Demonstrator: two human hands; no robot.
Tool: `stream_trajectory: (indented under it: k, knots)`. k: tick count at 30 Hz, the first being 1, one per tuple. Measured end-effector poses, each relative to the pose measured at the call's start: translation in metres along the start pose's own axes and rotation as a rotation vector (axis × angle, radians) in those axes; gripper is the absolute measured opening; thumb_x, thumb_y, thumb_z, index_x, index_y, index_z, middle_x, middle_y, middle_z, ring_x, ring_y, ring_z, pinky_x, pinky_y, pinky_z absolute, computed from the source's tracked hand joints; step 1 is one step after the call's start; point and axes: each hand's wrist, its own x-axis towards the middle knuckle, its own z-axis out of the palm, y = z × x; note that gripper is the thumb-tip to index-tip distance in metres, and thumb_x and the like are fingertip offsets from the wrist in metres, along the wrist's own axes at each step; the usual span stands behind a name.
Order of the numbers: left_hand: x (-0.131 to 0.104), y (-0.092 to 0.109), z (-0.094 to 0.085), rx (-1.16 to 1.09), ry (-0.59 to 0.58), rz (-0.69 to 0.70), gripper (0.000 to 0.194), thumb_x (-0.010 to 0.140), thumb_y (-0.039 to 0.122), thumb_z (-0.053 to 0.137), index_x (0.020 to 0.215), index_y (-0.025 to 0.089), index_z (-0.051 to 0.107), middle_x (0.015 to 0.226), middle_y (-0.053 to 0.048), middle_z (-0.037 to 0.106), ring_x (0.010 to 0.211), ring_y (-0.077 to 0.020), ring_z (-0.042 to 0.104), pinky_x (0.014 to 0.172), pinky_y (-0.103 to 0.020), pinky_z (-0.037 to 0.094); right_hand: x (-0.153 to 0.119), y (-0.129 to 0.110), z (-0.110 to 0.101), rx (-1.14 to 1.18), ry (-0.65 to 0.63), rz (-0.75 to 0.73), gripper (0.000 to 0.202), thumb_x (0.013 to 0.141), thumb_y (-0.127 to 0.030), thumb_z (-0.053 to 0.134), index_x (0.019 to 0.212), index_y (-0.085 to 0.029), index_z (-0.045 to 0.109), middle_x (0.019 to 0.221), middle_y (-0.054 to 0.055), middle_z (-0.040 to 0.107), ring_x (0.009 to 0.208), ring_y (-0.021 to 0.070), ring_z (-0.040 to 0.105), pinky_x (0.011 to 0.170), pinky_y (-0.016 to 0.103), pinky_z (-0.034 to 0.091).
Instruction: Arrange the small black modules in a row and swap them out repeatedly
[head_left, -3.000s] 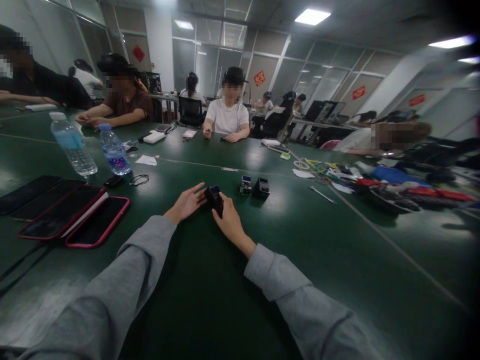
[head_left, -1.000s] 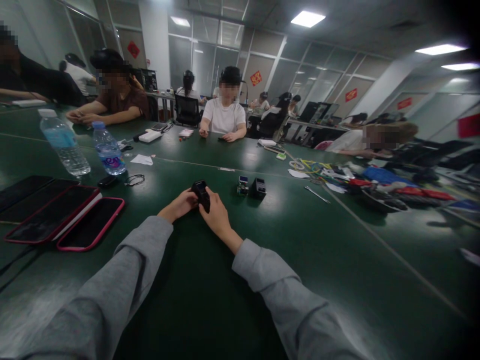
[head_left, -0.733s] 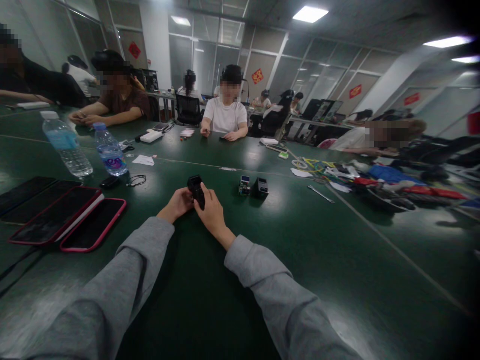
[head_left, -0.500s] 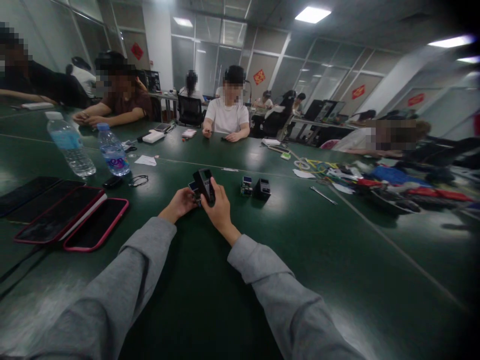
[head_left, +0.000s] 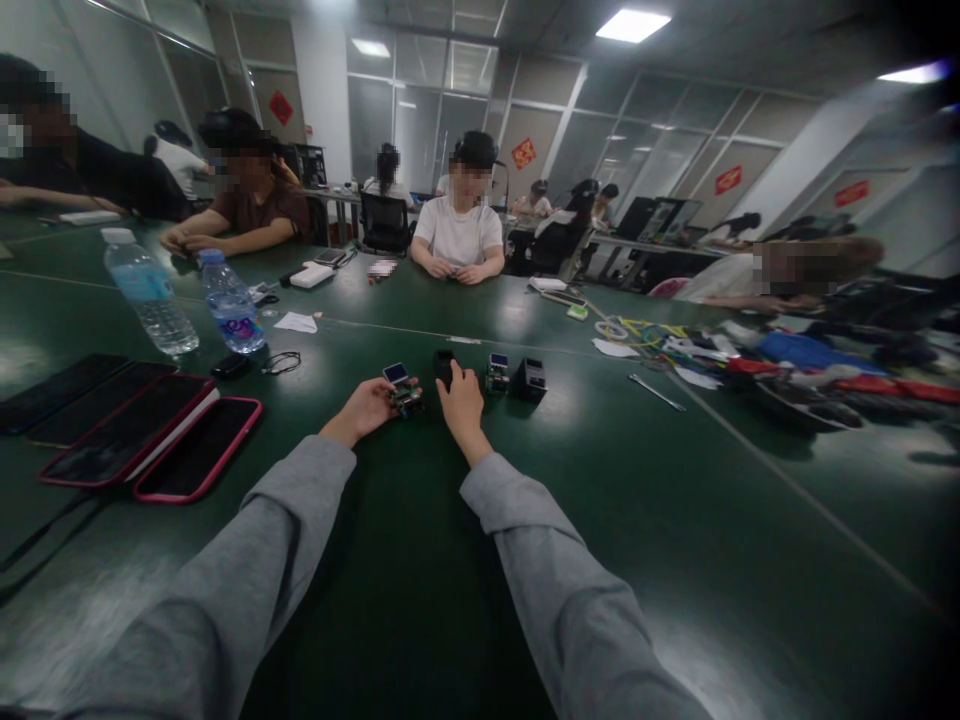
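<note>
My left hand (head_left: pixel 366 408) is closed on a small circuit board with a screen (head_left: pixel 403 390), its screen tilted up at the top. To its right, my right hand (head_left: pixel 462 402) grips a black plastic case (head_left: pixel 444 368), partly hidden by the fingers; whether the case touches the table I cannot tell. The board and the case are apart. Just right of my right hand stands a second circuit board with a screen (head_left: pixel 496 373), and beside it a second black case (head_left: pixel 532 379) with openings in its face.
Phones in red cases (head_left: pixel 199 450) lie at left, near two water bottles (head_left: pixel 234 312). A thin metal tool (head_left: pixel 657 392) lies at right, before a pile of cables and cloth (head_left: pixel 810 355). Across the green table (head_left: pixel 600 500) sits a person in white (head_left: pixel 459 235).
The black case has come away from the circuit board, moved right and lower by my right hand. My left hand still holds the board, now more exposed.
</note>
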Motion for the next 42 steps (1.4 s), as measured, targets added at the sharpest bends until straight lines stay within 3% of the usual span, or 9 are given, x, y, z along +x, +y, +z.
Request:
stream_trajectory:
  k: [5, 9, 14, 18, 22, 24, 30, 36, 42]
  knots:
    - [0.001, 0.0, -0.001, 0.001, 0.017, -0.007, 0.039, 0.074, 0.006, 0.052, 0.111, 0.007, 0.062, 0.112, -0.017, 0.071, 0.099, -0.0251, 0.07, 0.071, -0.032, 0.056, -0.004, 0.0, 0.005, 0.039, 0.028, -0.071, 0.057, 0.095, -0.033, 0.046, 0.145, -0.008, 0.037, 0.124, 0.023, 0.048, 0.115, 0.0302, 0.05, 0.091, 0.044, 0.049]
    - [0.003, -0.001, -0.002, 0.007, 0.015, -0.005, 0.038, 0.074, 0.007, 0.052, 0.111, 0.007, 0.063, 0.112, -0.016, 0.071, 0.1, -0.0246, 0.069, 0.074, -0.032, 0.056, -0.006, -0.001, 0.006, 0.093, -0.016, -0.125, 0.06, 0.092, -0.024, 0.045, 0.148, -0.007, 0.032, 0.136, 0.025, 0.038, 0.126, 0.0315, 0.044, 0.097, 0.045, 0.047]
    - [0.004, -0.001, -0.003, 0.028, 0.003, -0.006, 0.036, 0.075, 0.008, 0.052, 0.109, 0.007, 0.064, 0.112, -0.017, 0.071, 0.102, -0.0252, 0.069, 0.071, -0.031, 0.055, -0.006, -0.002, 0.006, 0.094, -0.06, -0.117, 0.058, 0.094, -0.021, 0.042, 0.149, -0.007, 0.029, 0.138, 0.026, 0.038, 0.127, 0.0323, 0.045, 0.097, 0.047, 0.047]
    - [0.003, -0.001, -0.001, 0.022, 0.009, -0.01, 0.035, 0.074, 0.007, 0.051, 0.107, 0.006, 0.064, 0.109, -0.017, 0.071, 0.1, -0.0253, 0.069, 0.071, -0.032, 0.055, -0.003, -0.001, 0.002, 0.106, 0.057, -0.1, 0.055, 0.098, -0.031, 0.038, 0.146, -0.005, 0.033, 0.143, 0.028, 0.033, 0.136, 0.0345, 0.033, 0.105, 0.052, 0.038]
    - [0.006, 0.0, -0.001, -0.029, 0.055, 0.043, 0.034, 0.074, 0.007, 0.05, 0.105, 0.005, 0.065, 0.099, -0.015, 0.073, 0.093, -0.0226, 0.07, 0.074, -0.031, 0.056, -0.005, -0.01, -0.004, 0.24, 0.195, -0.132, 0.049, 0.102, -0.038, 0.03, 0.142, -0.011, 0.042, 0.142, 0.021, 0.037, 0.138, 0.0278, 0.031, 0.112, 0.051, 0.032]
    - [0.007, 0.002, -0.003, -0.079, 0.104, 0.099, 0.033, 0.074, 0.007, 0.05, 0.103, 0.006, 0.065, 0.093, -0.013, 0.073, 0.086, -0.0201, 0.07, 0.073, -0.029, 0.056, -0.011, -0.02, -0.005, 0.326, 0.153, -0.208, 0.049, 0.102, -0.039, 0.031, 0.143, -0.014, 0.04, 0.142, 0.018, 0.038, 0.138, 0.0241, 0.032, 0.114, 0.047, 0.032]
    - [0.01, 0.005, -0.006, -0.091, 0.23, 0.135, 0.027, 0.073, 0.01, 0.054, 0.098, 0.012, 0.066, 0.076, -0.007, 0.07, 0.068, -0.0174, 0.067, 0.062, -0.028, 0.055, -0.031, -0.048, -0.003, 0.402, -0.2, -0.522, 0.056, 0.096, -0.037, 0.047, 0.147, -0.015, 0.034, 0.142, 0.015, 0.042, 0.137, 0.0207, 0.038, 0.112, 0.037, 0.039]
    - [0.015, 0.001, -0.003, -0.051, 0.204, 0.192, 0.019, 0.075, 0.009, 0.056, 0.093, 0.015, 0.06, 0.074, -0.002, 0.066, 0.064, -0.012, 0.064, 0.059, -0.022, 0.05, -0.029, -0.046, -0.004, 0.366, -0.254, -0.395, 0.043, 0.099, -0.027, 0.042, 0.142, -0.022, 0.043, 0.133, 0.01, 0.051, 0.119, 0.019, 0.056, 0.099, 0.034, 0.048]
    - [0.019, -0.004, -0.001, 0.049, 0.213, 0.297, 0.035, 0.071, 0.007, 0.063, 0.102, 0.021, 0.053, 0.08, 0.002, 0.066, 0.065, -0.0102, 0.064, 0.058, -0.02, 0.047, -0.026, -0.043, 0.001, 0.353, -0.218, -0.319, 0.04, 0.099, -0.03, 0.043, 0.138, -0.02, 0.046, 0.13, 0.011, 0.054, 0.115, 0.0204, 0.059, 0.095, 0.035, 0.05]
